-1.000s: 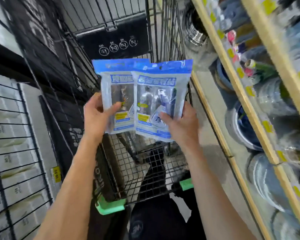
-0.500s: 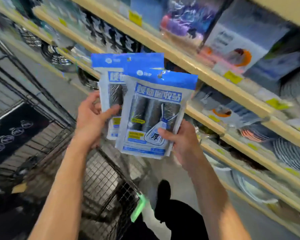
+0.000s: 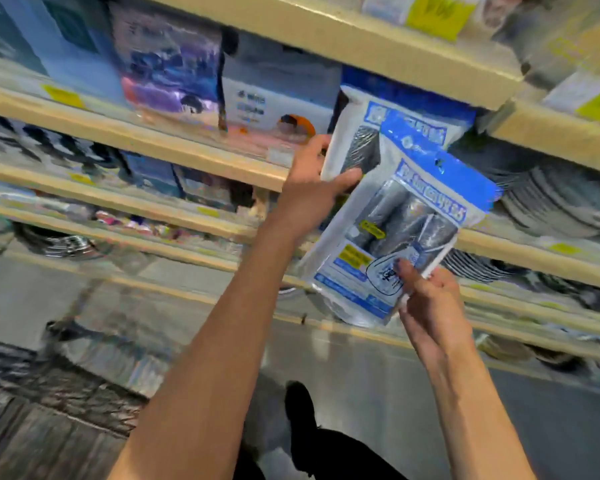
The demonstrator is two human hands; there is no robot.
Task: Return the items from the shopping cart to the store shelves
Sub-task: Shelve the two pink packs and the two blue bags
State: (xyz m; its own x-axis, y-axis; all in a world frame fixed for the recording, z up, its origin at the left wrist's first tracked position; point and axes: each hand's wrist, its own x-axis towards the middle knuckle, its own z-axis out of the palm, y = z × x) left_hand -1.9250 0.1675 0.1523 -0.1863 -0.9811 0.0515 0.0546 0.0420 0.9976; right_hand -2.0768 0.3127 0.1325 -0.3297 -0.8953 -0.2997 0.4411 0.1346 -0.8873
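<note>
I hold two white and blue packs of rolled grey bags. My left hand (image 3: 314,188) grips the rear pack (image 3: 355,147) by its lower left side and holds it up against the wooden shelf (image 3: 187,147), in front of similar blue-topped packs (image 3: 413,98). My right hand (image 3: 426,299) grips the front pack (image 3: 406,230) by its bottom right corner, tilted, lower and nearer to me. The front pack hides part of the rear one.
Boxed goods (image 3: 278,95) and colourful packs (image 3: 167,64) stand on the shelf to the left. Stacks of plates (image 3: 548,199) fill the shelf to the right. Lower shelves hold metal bowls (image 3: 59,237). The dark wire cart (image 3: 49,410) is at bottom left. My dark shoe (image 3: 300,407) is on the floor.
I have turned from the cart to the shelves. Both packs rose and moved right; the left hand has pushed its pack toward the shelf, and the two packs have drawn apart.
</note>
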